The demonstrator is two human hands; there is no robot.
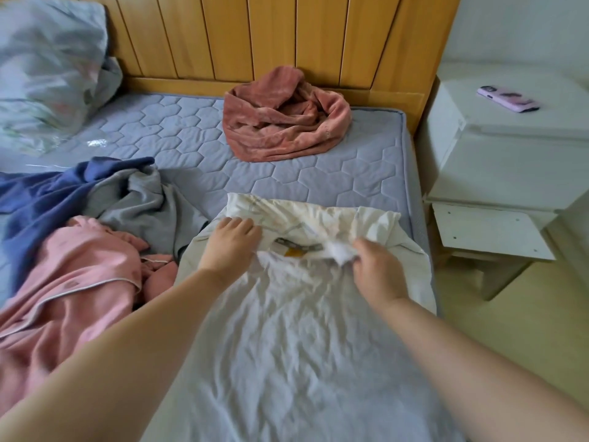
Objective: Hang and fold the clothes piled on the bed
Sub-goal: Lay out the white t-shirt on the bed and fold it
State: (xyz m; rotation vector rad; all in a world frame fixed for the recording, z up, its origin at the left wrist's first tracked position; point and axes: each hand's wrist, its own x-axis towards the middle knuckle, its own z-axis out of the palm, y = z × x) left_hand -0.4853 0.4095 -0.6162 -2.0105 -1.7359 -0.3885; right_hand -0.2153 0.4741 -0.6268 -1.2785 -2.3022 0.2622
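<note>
White garment spread flat along the right side of the bed, its right margin running close to the mattress edge, its top end bunched in a folded ridge. Left hand palm-down on that ridge near its left corner, fingers fairly straight and pressing the cloth. Right hand near the collar, fingers curled and pinching a tuft of white fabric, blurred. Dark and yellow label visible between the two hands.

Pink pyjama piece crumpled at the left, touching the white garment's left margin. Grey garment and blue garment heaped beyond it. Rust-pink towel-like heap against the wooden headboard, well apart from the hands. Bare quilted mattress between that heap and the folded ridge. Pale bedding bundled in the far left corner. White nightstand just beside the bed's right edge, phone on top.
</note>
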